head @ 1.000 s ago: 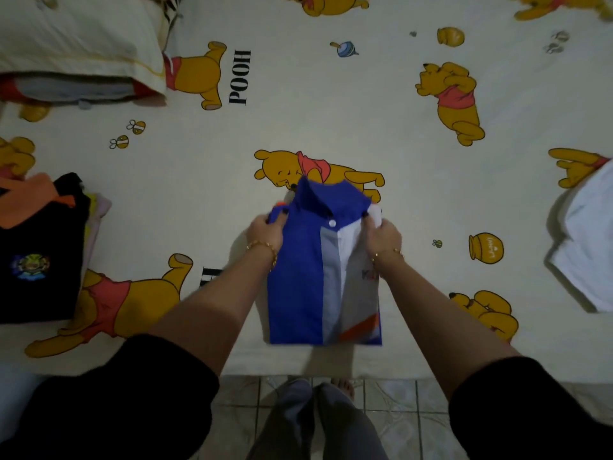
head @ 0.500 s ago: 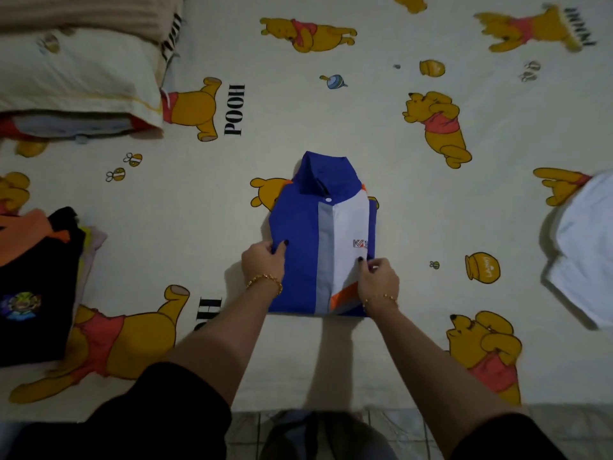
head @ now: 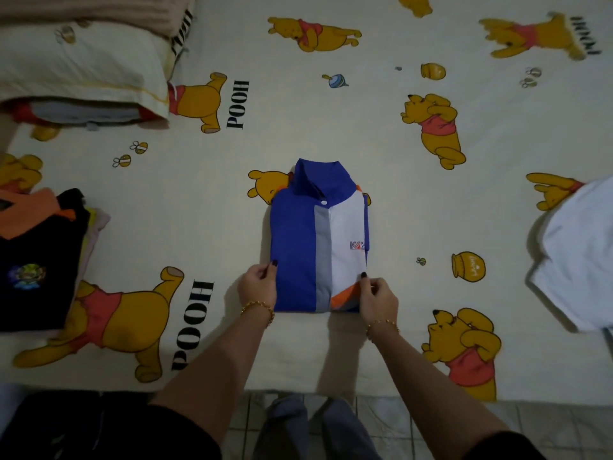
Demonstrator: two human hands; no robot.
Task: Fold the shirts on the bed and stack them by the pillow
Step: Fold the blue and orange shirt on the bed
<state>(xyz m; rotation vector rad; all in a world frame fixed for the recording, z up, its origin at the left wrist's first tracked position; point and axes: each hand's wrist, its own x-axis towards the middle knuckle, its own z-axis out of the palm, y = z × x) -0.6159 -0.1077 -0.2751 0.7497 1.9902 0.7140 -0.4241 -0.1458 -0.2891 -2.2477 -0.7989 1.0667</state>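
A blue, grey and white collared shirt lies folded into a neat rectangle in the middle of the bed, collar pointing away from me. My left hand grips its lower left edge, thumb on top. My right hand pinches the lower right corner by the orange patch. A stack of folded shirts, black with an orange collar on top, sits at the left edge. The pillow lies at the top left. A white shirt lies unfolded at the right edge.
The bed sheet is cream with yellow bear prints. A beige folded blanket rests on the pillow. The bed's near edge runs along the bottom, with tiled floor and my feet below it.
The shirt was folded in half from a longer shape and laid flat farther up the bed. My hands slid from its shoulders down to its lower corners.
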